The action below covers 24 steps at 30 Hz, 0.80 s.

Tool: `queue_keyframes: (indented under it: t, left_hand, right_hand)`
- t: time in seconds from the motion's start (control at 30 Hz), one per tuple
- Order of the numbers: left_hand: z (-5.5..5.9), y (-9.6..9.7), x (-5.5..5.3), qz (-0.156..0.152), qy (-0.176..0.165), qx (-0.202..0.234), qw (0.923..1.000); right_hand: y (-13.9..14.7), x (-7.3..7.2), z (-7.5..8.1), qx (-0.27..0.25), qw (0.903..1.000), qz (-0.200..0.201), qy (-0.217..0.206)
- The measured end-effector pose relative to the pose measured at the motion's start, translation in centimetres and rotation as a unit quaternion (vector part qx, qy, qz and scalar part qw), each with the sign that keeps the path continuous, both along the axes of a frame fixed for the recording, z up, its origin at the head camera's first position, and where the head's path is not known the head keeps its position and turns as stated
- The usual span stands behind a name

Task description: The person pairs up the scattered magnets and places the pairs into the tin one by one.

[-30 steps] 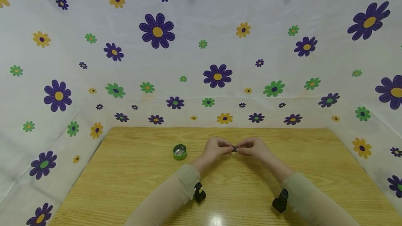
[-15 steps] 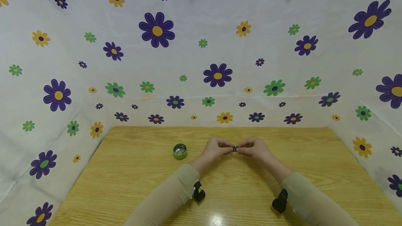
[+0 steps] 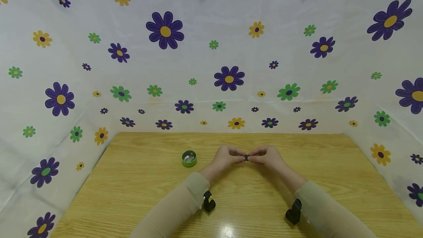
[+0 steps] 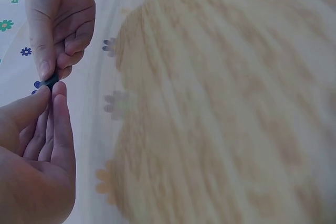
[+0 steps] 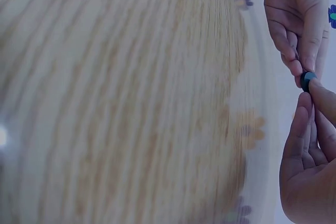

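Between my two hands, over the far half of the table, is a small, dark, round piece [image 3: 246, 157]; its exact kind is too small to tell. My left hand [image 3: 227, 157] pinches it from the left with thumb and fingers. From the other side my right hand [image 3: 268, 156] pinches the same piece, the fingertips of both hands almost meeting. In the right wrist view the dark piece [image 5: 308, 81] has a bluish-green sheen and a rounded edge. Fingertips cover most of it in the left wrist view.
A small round green tin [image 3: 189, 163] with a shiny metal inside stands on the wooden table [image 3: 138, 186], left of my left hand. White cloth [image 3: 198, 61] with printed flowers hangs behind the table and at both sides. Each sleeve cuff carries a black wrist camera [image 3: 209, 202].
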<state>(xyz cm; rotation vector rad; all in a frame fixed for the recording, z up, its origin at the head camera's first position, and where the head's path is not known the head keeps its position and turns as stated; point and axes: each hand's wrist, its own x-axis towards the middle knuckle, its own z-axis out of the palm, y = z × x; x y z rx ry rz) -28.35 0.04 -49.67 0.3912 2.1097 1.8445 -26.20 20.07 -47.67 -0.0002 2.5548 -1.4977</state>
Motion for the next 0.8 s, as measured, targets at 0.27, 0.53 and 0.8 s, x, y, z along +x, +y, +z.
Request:
queue_keyframes:
  t: [0.27, 0.53, 0.8]
  left_hand:
    - [-0.22, -0.02, -0.17, 0.001, -0.012, 0.009, 0.9999]
    - [-0.31, 0.05, -0.27, 0.002, -0.016, 0.004, 0.9999]
    - [0.00, 0.10, -0.19, 0.006, -0.026, 0.010, 0.9996]
  right_hand:
    - [-0.12, 0.05, 0.06, -0.010, 0.9999, 0.006, -0.002]
    - [-0.22, 0.09, 0.23, 0.005, 0.9999, 0.012, 0.001]
    - [-0.16, 0.06, 0.13, -0.006, 0.9998, 0.018, 0.003]
